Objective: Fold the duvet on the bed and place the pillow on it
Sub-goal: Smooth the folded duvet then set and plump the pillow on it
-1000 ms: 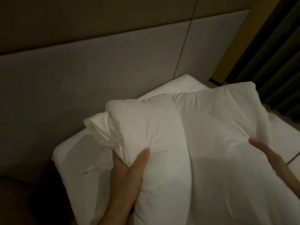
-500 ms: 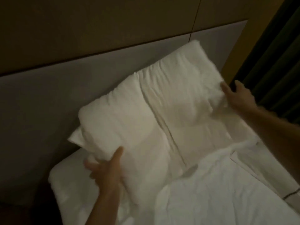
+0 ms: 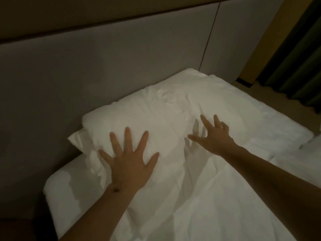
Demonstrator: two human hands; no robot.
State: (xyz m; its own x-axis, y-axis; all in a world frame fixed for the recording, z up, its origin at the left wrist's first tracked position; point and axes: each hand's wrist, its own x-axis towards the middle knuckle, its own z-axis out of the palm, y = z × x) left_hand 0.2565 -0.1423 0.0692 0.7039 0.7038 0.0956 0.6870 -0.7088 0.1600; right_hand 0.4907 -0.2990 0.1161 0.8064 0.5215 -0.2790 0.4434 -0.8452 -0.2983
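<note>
Dim room, low light, detail soft. Beyond both hands a grey padded headboard (image 3: 104, 66) runs across the view, with a thin vertical seam in it up and to the right of the right hand. Far right of the right hand: an ochre wall strip (image 3: 271, 32), then dark green curtain (image 3: 304, 58). Low at the left of the left forearm the bed (image 3: 59, 193) edge shows as a white sheeted corner, dark floor past it. Nothing stands between the hands and the bedding; only the forearms cross the lower frame and hide part of the cloth.

Pillow (image 3: 139, 119): white, plump, lying flat just against the headboard, directly under and ahead of the left hand, its loose case flap sticking out to the left of that hand. Creases run across its top between the two hands.

Left hand (image 3: 129, 164): fingers spread wide and straight, palm down, pressing on the near left part of the pillow. Right hand (image 3: 214, 138): fingers splayed and slightly bent, holding nothing, hovering over the pillow's right part; motion blur and a shadow below it, so contact cannot be confirmed.

Duvet (image 3: 199, 206): white, rumpled, spread below and between the forearms and out to the right of the right hand. The pillow's near edge seems to sit on it, though white on white makes the border hard to read.
</note>
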